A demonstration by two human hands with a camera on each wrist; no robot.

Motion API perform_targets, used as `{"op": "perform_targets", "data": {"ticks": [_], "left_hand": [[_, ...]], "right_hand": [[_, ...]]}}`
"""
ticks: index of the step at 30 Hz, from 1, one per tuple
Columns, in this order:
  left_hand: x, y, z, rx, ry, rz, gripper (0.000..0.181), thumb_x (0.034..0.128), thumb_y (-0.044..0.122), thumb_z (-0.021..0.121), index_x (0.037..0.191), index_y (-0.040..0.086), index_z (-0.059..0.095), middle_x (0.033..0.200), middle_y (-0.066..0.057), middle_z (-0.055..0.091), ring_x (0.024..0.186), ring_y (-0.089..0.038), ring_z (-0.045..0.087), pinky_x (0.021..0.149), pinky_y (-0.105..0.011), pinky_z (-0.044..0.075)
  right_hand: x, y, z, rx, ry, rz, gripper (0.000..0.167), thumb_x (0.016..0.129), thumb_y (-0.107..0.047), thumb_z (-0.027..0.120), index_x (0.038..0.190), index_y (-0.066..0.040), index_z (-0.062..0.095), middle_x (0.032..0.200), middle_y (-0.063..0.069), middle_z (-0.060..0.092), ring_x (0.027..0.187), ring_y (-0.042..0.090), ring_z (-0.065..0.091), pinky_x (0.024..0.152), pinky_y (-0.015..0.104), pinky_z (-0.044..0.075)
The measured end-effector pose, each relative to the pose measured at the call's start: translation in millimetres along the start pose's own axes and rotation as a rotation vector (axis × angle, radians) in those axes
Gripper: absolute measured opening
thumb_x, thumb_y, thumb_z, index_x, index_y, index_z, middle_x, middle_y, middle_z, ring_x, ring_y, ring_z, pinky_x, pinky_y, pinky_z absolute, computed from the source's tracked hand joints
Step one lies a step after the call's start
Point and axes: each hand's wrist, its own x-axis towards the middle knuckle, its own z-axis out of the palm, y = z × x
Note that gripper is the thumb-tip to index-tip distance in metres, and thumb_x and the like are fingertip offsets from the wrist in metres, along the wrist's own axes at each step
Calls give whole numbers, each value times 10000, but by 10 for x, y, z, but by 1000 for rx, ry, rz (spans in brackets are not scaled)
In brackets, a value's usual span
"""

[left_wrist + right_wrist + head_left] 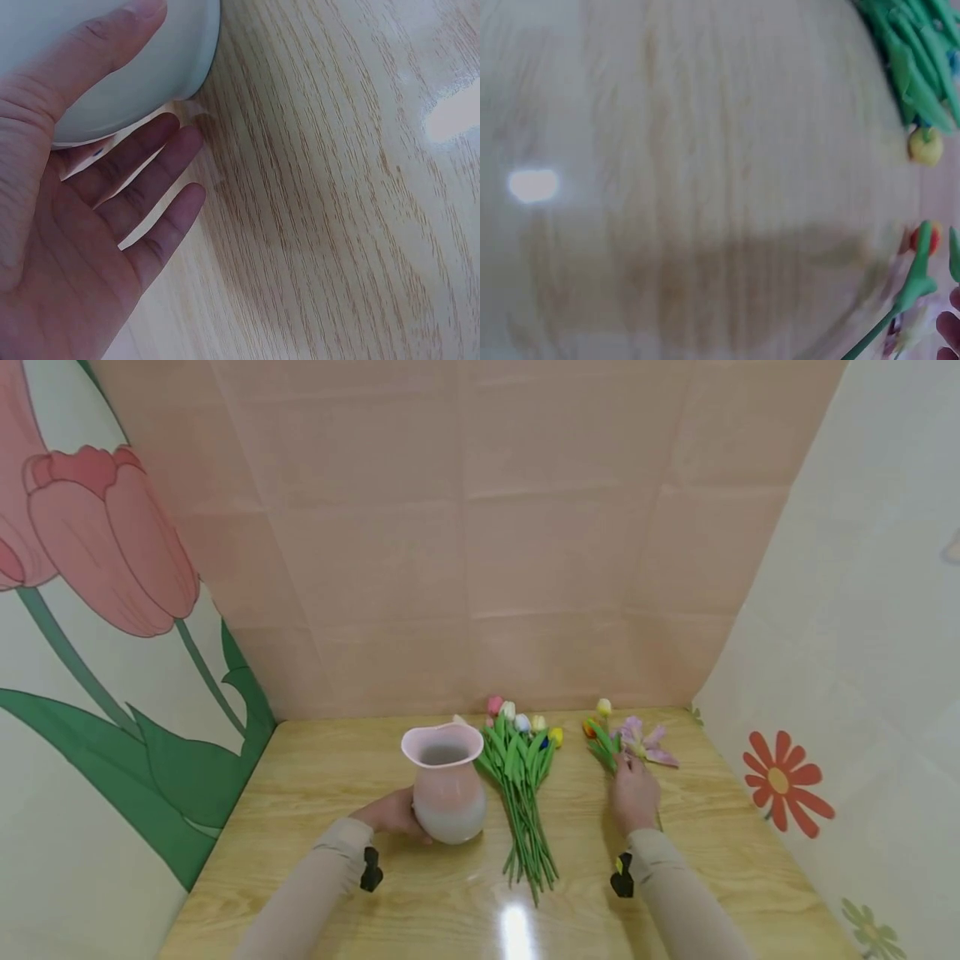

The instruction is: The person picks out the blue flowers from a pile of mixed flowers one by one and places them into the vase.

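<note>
My left hand [393, 816] holds the rounded lower body of a pink-and-white vase [450, 797] with a flared rim. In the left wrist view, the thumb lies along the pale vase [161, 71], and the other fingers reach toward its base. My right hand [636, 795] grips flower stems at the table's right. Around its fingertips are a pale yellow tulip [604, 707], an orange tulip [590, 727] and a pink lily [648, 743]. The right wrist view shows a green stem with leaves [915, 285] beside the fingertips; most of that hand is out of frame.
A bunch of artificial tulips [521, 777] with several colours of heads lies between the vase and my right hand, stems toward me. The wooden table [315, 777] meets a pinkish backdrop [465, 568] behind and flower-printed walls on both sides.
</note>
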Motion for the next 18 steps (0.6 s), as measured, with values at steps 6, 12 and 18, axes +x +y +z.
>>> {"op": "perform_targets", "data": {"ticks": [6, 12, 18], "left_hand": [[0, 19, -1, 0, 0, -4, 941, 692, 135, 878, 1470, 88, 350, 1472, -94, 439, 1342, -277, 416, 1111, -485, 320], [-1, 36, -9, 12, 6, -9, 938, 684, 156, 885, 1461, 83, 363, 1456, -89, 457, 1323, -264, 434, 1097, -471, 338], [-3, 34, -13, 6, 5, -19, 950, 677, 171, 890, 1464, 95, 363, 1463, -83, 451, 1331, -263, 425, 1106, -478, 326]], "right_hand": [[-83, 167, 67, -35, -41, 33, 337, 932, 11, 446, 1234, -6, 594, 1139, 337, 553, 859, 521, 566, 644, 625, 460], [-122, 230, 77, -26, -73, 57, 329, 935, 6, 425, 1213, -3, 601, 1189, 336, 540, 892, 532, 558, 695, 644, 442], [-182, 239, 112, -43, -162, 107, 325, 953, -1, 388, 1213, 18, 583, 1097, 302, 541, 896, 518, 549, 727, 615, 419]]}}
